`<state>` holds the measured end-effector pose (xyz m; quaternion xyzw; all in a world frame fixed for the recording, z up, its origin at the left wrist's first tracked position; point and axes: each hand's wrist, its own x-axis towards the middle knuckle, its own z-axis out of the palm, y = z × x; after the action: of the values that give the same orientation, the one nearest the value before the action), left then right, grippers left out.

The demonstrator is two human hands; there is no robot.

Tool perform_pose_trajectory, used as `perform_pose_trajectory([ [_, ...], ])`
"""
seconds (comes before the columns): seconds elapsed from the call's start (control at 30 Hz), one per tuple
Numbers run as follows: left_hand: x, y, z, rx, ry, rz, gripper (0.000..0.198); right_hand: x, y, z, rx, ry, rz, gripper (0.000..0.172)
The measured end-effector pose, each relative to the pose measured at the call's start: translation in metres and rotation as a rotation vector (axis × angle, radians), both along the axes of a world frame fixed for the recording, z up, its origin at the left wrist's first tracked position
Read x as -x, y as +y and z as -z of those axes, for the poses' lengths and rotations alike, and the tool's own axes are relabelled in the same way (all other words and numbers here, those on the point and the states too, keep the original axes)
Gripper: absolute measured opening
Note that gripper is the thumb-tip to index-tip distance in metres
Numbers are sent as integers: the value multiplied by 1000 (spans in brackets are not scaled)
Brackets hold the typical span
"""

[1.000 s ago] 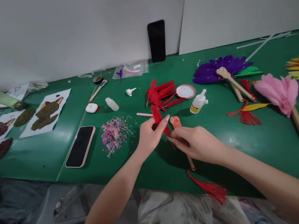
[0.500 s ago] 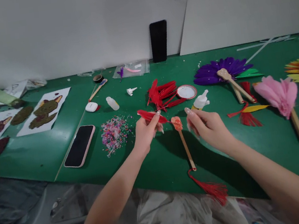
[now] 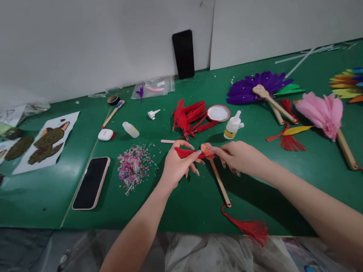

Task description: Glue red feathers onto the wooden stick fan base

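Note:
My left hand (image 3: 176, 166) pinches a red feather (image 3: 186, 152) and holds its quill end against the round head of a wooden fan handle (image 3: 219, 180) lying on the green table (image 3: 184, 200). My right hand (image 3: 240, 156) presses its fingertips on that head from the right side. A red tassel (image 3: 249, 228) hangs from the handle's lower end over the table edge. A pile of loose red feathers (image 3: 190, 115) lies just behind my hands, with a small glue bottle (image 3: 232, 125) and a round lid (image 3: 218, 113) to its right.
A phone (image 3: 91, 183) and a heap of coloured confetti (image 3: 133, 165) lie to the left. Purple (image 3: 256, 87), pink (image 3: 323, 113) and multicoloured (image 3: 362, 84) feather fans lie at the right. Paper sheets with dark shapes (image 3: 44, 141) sit far left. A black phone (image 3: 184, 53) leans on the wall.
My right hand came back down from the glue bottle's side to the handle's head. My left hand lowered the feather, bringing its end onto the head.

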<state>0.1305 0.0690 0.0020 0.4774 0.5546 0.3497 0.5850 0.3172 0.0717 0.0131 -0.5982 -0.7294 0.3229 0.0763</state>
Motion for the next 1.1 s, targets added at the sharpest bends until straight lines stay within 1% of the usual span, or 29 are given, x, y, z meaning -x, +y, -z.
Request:
perform_pose_trajectory([
  [0.13,0,1,2,-5,28,1,34,2,-1,1,-61,-80,-12,49],
  [0.37,1,2,5,-17,65,-7,32,5,-2,4,-112,-194,-23,45],
  [0.5,1,2,7,-22,137,-7,30,7,-2,5,-100,-259,-6,44],
  [0.7,3,3,10,-53,217,-4,32,12,-4,10,-168,-341,9,45],
  [0.8,3,3,9,-103,308,17,33,14,-6,13,-199,-348,12,45],
  [0.97,7,5,7,-253,561,18,36,15,-6,15,-240,-356,25,46],
  [1.1,17,10,6,-260,664,59,33,15,-6,17,-255,-336,41,47],
])
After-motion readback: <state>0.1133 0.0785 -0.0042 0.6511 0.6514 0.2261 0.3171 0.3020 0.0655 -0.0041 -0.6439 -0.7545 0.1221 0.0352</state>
